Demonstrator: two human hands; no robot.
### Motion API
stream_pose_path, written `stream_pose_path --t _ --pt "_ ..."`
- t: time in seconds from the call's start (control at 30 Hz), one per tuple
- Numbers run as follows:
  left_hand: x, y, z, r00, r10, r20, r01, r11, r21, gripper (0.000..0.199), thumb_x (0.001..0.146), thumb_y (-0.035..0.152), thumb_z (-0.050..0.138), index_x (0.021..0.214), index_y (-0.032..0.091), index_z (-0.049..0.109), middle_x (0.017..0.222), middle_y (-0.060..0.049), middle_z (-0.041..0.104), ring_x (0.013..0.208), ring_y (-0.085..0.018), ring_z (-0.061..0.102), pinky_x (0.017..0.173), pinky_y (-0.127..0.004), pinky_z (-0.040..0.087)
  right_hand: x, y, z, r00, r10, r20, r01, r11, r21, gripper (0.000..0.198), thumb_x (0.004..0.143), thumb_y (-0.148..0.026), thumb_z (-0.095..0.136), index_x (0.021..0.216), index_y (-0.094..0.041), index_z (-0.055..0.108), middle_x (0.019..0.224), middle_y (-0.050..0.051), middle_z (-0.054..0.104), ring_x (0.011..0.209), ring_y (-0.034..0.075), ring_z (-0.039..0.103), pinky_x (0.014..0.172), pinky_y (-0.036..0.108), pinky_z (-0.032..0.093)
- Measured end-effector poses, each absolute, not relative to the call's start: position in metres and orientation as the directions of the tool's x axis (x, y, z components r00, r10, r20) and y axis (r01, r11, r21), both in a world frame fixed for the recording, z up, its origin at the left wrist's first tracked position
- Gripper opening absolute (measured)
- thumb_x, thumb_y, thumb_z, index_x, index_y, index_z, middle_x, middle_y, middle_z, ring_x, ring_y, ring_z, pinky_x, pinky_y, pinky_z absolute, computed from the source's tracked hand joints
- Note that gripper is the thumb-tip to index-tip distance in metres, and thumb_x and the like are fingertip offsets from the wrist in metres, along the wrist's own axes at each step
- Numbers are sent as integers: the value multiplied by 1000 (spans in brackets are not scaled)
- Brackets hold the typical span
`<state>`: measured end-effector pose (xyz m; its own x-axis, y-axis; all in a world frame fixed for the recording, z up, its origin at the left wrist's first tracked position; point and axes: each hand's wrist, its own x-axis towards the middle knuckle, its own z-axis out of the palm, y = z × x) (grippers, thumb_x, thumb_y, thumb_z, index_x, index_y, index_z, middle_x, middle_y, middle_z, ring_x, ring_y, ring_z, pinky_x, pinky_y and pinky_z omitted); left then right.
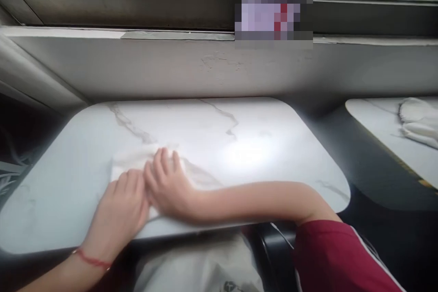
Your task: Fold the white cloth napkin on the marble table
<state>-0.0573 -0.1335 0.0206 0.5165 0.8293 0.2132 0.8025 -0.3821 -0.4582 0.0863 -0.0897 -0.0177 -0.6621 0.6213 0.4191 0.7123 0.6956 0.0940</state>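
A thin white cloth [127,159] lies on the white marble-patterned table [273,123], left of its middle. My left hand [121,200], with a red string bracelet [91,260] at the wrist, presses on the cloth's near left part with fingers curled into it. Right beside it, touching, my right hand [169,187] bears down on the cloth with its fingers bent and close together. The fingertips of both hands are partly hidden, and the picture is slightly blurred there.
Behind the table rises a pale wall [153,64] below windows. To the right stands a second marble-patterned table [379,123] with a white bundled fabric item [419,121] on it. A pale bag [201,264] and a dark seat are below the near edge.
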Motion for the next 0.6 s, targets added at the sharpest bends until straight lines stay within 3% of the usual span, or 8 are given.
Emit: stream_pose_path --t 0.1,0.23,0.37,0.6 --pt "-62 -132 16 493 830 261 843 -382 -379 24 87 21 41 91 13 63 80 -13 55 79 -31 52 67 -43 41 88 -87 -12 -690 611 387 684 726 73 55 100 -37 36 136 5 42 140 38 48 130 44 48 104 64 36" --pt "-63 -99 5 344 899 269 921 -268 -284 32 90 25 29 89 20 61 80 -11 54 81 -32 51 70 -45 43 93 -46 -12 -721 610 330 650 760 15 57 100 -42 37 141 -3 40 148 32 43 137 44 39 107 62 32" --pt "-46 -53 3 292 933 210 942 -242 -234 28 85 22 38 94 14 63 87 -17 58 87 -35 54 74 -47 44 102 -2 -18 -705 643 300 681 732 33 56 99 -41 39 143 -7 40 152 30 38 140 42 33 108 56 30" --pt "-3 34 20 357 921 158 928 -330 -170 37 86 23 43 113 4 62 109 -24 62 106 -38 54 89 -48 40 140 65 -12 -551 772 317 809 588 -25 49 96 -30 41 140 -9 50 146 28 44 135 38 38 106 51 31"
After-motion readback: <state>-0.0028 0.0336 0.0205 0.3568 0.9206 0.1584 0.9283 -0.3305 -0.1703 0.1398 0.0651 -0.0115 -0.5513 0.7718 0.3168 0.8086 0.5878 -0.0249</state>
